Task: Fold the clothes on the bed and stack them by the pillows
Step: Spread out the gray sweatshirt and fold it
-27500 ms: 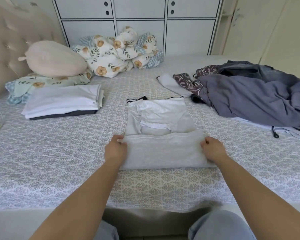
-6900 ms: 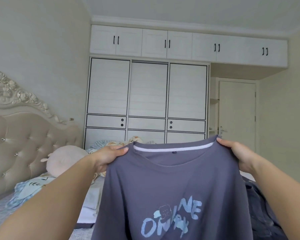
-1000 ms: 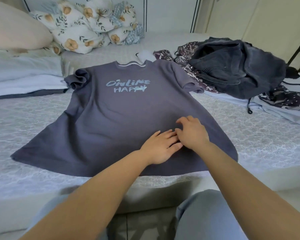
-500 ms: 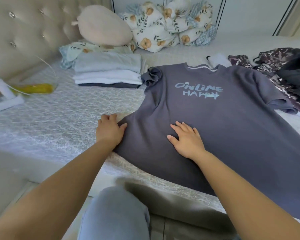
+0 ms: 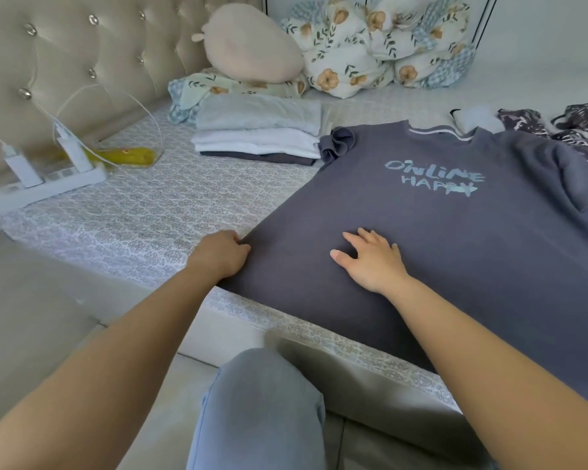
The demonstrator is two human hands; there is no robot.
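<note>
- Beige tufted headboard, far left, with a white power strip and plugged chargers on the bed at its foot; a yellow item in clear wrapping lay just beside the strip.
- Bed with a grey-and-white patterned cover, carrying every item listed here.
- Left hand, fingers curled onto the lower left edge of the shirt, gripping the side seam near the hem. Half a second before, the same hand lay flatter at that edge; the grip appeared newly taken.
- Stack of folded clothes, pale grey on white on dark, beside a floral pillow and a round pink plush cushion. It stood one garment taller than in the oldest frame.
- Right hand, fingers spread and relaxed, holding nothing, palm flat on the shirt's lower front.
- Dark grey short-sleeved T-shirt printed "ONLINE HAPPY", spread face-up across the near bed edge, left sleeve bunched and touching the stack. A second earlier both hands met at its middle; they had since parted leftward. Judged: smoothing was done and the first lengthwise fold of the left side was about to begin.
- Bundled floral quilt, behind.
- Dark patterned unfolded garments, far right, awaiting folding.
</note>
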